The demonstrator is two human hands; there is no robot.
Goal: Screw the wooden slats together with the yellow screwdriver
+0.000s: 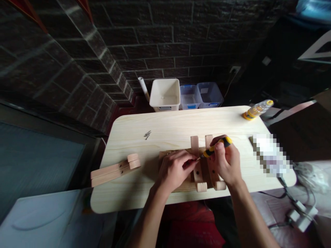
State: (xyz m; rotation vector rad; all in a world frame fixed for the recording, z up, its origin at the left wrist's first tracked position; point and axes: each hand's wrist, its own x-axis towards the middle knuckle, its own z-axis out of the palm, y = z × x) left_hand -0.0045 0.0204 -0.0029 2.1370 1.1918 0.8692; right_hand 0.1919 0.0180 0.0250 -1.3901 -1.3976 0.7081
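The right hand (pixel 227 162) is clamped round a yellow-and-black screwdriver (pixel 212 150), its tip at a wooden hook (pixel 198 168) toward the near edge of the worktop (pixel 124 137). The left hand (pixel 177 167) curls beside that tip; whether it pinches anything, I cannot tell.

Screwdriver (pixel 210 150): in right fingers (pixel 219 148); tip just beside left fingers (pixel 190 157)
Hooked strips (pixel 198 168): beneath fingers, on board (pixel 184 186)
Loose strips (pixel 111 173): left of fingers, on table (pixel 170 127)
Screws (pixel 147 134): table, ahead-left of fingers
Bottle (pixel 258 109): table corner, ahead-right of fingers
Bins (pixel 165 93): beyond fingers, behind table
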